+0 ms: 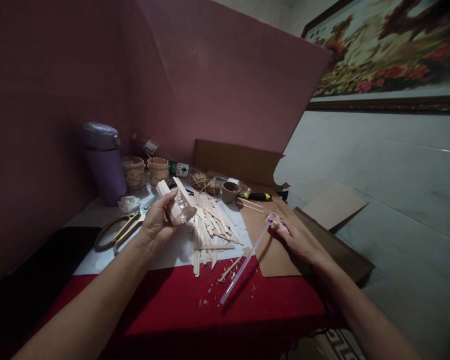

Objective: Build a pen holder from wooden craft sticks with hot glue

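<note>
My left hand (160, 218) is wrapped round a small clear plastic cup (180, 211) tilted on its side, with pale craft sticks (164, 188) along its wall. My right hand (286, 239) grips a colourfully patterned tool (273, 220), probably a glue gun, from which a long translucent stick (240, 274) extends toward the front left. Between the hands, many loose craft sticks (212, 220) lie piled on white paper (168, 253). Large gold-handled scissors (124, 227) rest beside my left hand. Small wood scraps (230, 270) are scattered on the red cloth (165, 300).
A purple bottle (104, 167) stands at the left, near two stick-covered cups (158, 170). Behind the pile are twine (206, 184), a brown cup (230, 192) and a black-yellow cutter (258, 196). Cardboard (277, 257) lies at the right; a pink panel (225, 75) rises behind.
</note>
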The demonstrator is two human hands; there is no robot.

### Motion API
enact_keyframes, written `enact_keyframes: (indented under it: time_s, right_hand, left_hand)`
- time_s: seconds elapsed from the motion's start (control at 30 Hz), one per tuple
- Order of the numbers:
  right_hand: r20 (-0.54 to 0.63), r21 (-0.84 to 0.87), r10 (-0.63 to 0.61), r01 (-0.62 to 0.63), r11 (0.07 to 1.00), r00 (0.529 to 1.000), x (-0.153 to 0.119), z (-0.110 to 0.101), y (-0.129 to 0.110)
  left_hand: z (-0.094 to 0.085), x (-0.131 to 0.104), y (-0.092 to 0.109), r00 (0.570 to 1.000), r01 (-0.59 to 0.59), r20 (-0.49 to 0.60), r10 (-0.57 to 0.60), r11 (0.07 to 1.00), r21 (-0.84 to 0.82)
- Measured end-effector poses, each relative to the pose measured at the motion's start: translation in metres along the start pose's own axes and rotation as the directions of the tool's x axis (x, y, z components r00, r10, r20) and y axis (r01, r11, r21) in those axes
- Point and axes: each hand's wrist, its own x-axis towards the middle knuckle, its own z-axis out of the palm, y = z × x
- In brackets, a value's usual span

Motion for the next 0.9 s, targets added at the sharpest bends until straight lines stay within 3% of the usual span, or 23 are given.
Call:
enact_keyframes:
  time_s: [0.1, 0.17, 0.23, 0.33, 0.4, 0.6, 0.8, 0.9]
  right_hand:
    - [0.082, 0.291, 0.135, -0.153, 0.944, 0.987, -0.004, -0.013, -0.011]
    - [0.219, 0.54, 0.203, -0.292, 0.789, 0.954, -0.009, -0.023, -0.024]
    - [0.319, 0.724, 0.182, -0.363, 0.586, 0.93, -0.014, -0.031, -0.04]
    - [0.443, 0.807, 0.147, -0.465, 0.365, 0.884, -0.019, -0.035, -0.06]
    - [0.491, 0.817, 0.075, -0.489, 0.304, 0.868, -0.021, -0.031, -0.07]
    - [0.594, 0.771, -0.031, -0.558, 0.307, 0.804, -0.028, -0.013, -0.098]
    - [0.7, 0.682, -0.069, -0.636, 0.361, 0.711, -0.039, -0.001, -0.125]
    - [0.694, 0.673, -0.074, -0.61, 0.419, 0.716, -0.047, 0.005, -0.135]
  left_hand:
    - [0.0, -0.001, -0.001, 0.999, 0.029, 0.013, -0.029, 1.0, 0.004]
    - [0.0, -0.003, -0.002, 0.998, 0.053, 0.026, -0.054, 0.998, 0.017]
    - [0.0, -0.004, -0.003, 0.996, 0.073, 0.044, -0.075, 0.997, 0.035]
    - [0.0, -0.005, -0.006, 0.994, 0.077, 0.075, -0.081, 0.995, 0.062]
    - [0.0, -0.005, -0.008, 0.991, 0.077, 0.103, -0.086, 0.993, 0.084]
    - [0.0, -0.005, -0.013, 0.979, 0.081, 0.174, -0.106, 0.986, 0.146]
    - [0.001, -0.006, -0.016, 0.981, 0.089, 0.161, -0.111, 0.986, 0.139]
    - [0.001, -0.005, -0.019, 0.983, 0.085, 0.153, -0.104, 0.989, 0.124]
